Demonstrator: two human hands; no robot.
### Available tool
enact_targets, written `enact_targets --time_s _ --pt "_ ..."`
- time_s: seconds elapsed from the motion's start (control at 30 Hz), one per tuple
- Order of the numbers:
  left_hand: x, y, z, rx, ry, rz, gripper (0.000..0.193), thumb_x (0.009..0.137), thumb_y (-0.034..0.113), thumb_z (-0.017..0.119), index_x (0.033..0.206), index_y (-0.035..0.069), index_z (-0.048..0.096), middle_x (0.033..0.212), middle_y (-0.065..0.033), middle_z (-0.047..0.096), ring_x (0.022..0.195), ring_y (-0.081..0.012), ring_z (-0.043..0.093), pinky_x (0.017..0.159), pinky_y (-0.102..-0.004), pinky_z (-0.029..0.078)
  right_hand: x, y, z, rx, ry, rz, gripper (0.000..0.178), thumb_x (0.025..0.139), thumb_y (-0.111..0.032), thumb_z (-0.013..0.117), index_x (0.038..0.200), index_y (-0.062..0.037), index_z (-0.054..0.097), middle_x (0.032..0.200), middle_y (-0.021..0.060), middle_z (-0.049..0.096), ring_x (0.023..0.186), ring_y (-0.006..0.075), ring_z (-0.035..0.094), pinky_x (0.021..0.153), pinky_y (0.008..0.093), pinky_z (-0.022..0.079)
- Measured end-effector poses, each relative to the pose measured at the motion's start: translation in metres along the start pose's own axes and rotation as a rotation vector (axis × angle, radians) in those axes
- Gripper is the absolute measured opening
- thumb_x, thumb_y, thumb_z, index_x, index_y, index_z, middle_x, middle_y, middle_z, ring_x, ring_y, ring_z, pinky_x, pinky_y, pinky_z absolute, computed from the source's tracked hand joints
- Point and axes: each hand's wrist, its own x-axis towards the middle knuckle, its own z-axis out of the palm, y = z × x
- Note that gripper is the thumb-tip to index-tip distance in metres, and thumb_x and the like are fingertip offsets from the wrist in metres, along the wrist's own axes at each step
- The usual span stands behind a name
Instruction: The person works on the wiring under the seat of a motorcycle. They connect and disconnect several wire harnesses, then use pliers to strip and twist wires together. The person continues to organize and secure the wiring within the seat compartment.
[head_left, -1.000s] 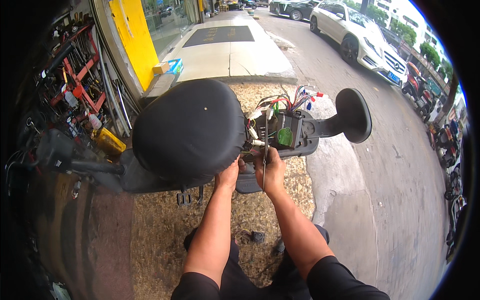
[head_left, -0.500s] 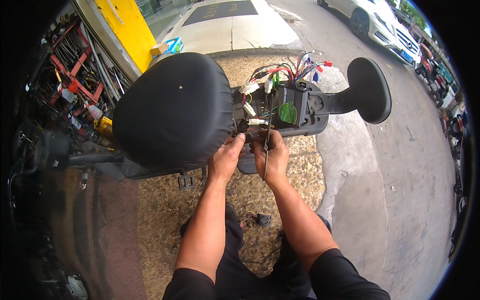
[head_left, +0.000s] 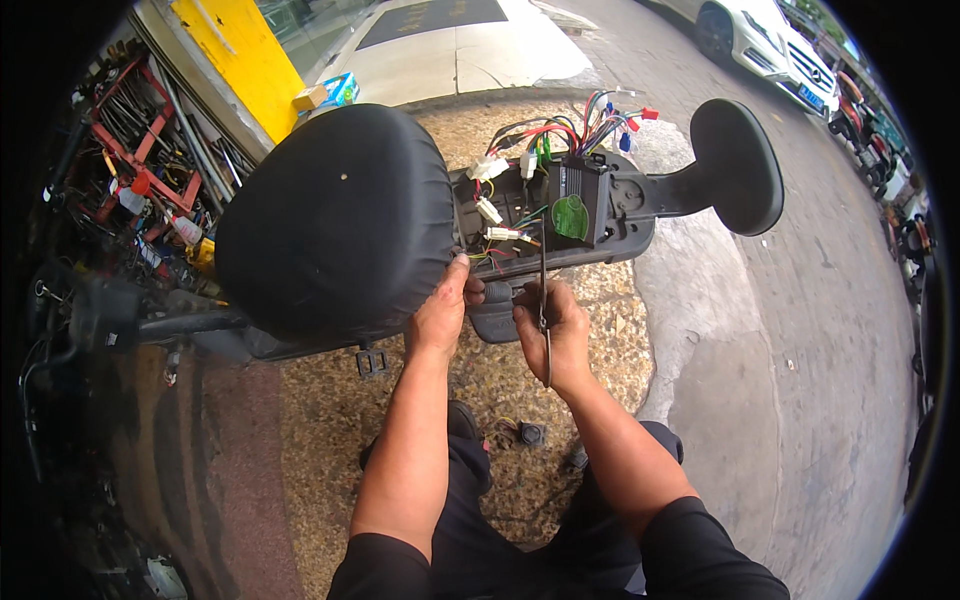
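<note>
- Bright yellow pillar [head_left: 240, 65], hard to miss
- Red rack [head_left: 122, 152], super cluttered, left of the pillar
- Little cardboard box [head_left: 311, 97] and blue-green pack [head_left: 342, 89], just right of the pillar
- Dark mat [head_left: 430, 22], further right of it
- White car [head_left: 765, 48], way right of it

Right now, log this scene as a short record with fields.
Left hand: at the lower right edge of a black, rounded, padded seat; fingertips partly hidden
Right hand: holding a long thin dark metal tool
Right of seat: black plastic tray
On tray: black ribbed box with green sticker; white plastic connectors; multicoloured wires
On ground: small black part near the feet
Background: white car, yellow upright panel
</note>
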Motion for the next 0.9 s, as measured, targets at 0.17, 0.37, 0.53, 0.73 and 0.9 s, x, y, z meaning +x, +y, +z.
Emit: enact_targets --time_s 0.17,0.37,0.53,0.73,0.9 --pt "0.004 -0.004 0.002 -0.058 0.011 0.002 0.033 0.100 0.039 0.063 0.100 0.007 0.067 0.081 -0.0041 0.064 0.071 -0.0124 0.060 0.067 -0.0277 0.050 0.011 -0.005 0.002 -0.015 0.023 0.016 0.039 0.079 -0.001 0.073 0.114 -0.0019 0.058 0.090 0.0146 0.072 0.078 0.0269 0.071 0.071 0.0353 0.055" --pt "0.020 -0.013 -0.007 -0.075 0.046 0.147 0.019 0.095 0.022 0.071 0.103 0.006 0.068 0.093 -0.0033 0.066 0.081 -0.0148 0.061 0.076 -0.0301 0.050 0.028 -0.029 0.046 -0.139 0.130 -0.078 0.047 0.078 0.001 0.071 0.121 -0.0036 0.054 0.092 0.0163 0.073 0.083 0.0356 0.073 0.075 0.0404 0.056" --pt "0.033 -0.023 -0.015 0.061 0.023 0.380 0.020 0.092 0.014 0.073 0.108 0.003 0.068 0.103 -0.0048 0.067 0.093 -0.0184 0.062 0.083 -0.0345 0.051 0.041 -0.033 0.051 -0.238 0.079 -0.101 0.031 0.079 -0.005 0.068 0.108 -0.0030 0.059 0.090 0.0219 0.068 0.084 0.0459 0.065 0.072 0.0525 0.051" --pt "0.032 -0.019 -0.018 0.141 -0.014 0.508 0.028 0.089 0.009 0.076 0.115 0.004 0.065 0.110 -0.0028 0.065 0.101 -0.0151 0.060 0.092 -0.0320 0.049 0.049 -0.035 0.052 -0.324 0.059 -0.103 0.029 0.081 -0.007 0.068 0.107 -0.0026 0.057 0.085 0.0213 0.068 0.080 0.0463 0.065 0.068 0.0531 0.050" --pt "0.032 -0.017 -0.014 0.007 -0.040 0.410 0.027 0.088 0.008 0.076 0.113 0.005 0.065 0.108 -0.0018 0.064 0.098 -0.0147 0.059 0.091 -0.0323 0.049 0.049 -0.036 0.053 -0.342 0.083 -0.119 0.035 0.081 -0.011 0.070 0.113 -0.0029 0.058 0.087 0.0224 0.069 0.081 0.0454 0.066 0.070 0.0511 0.051"
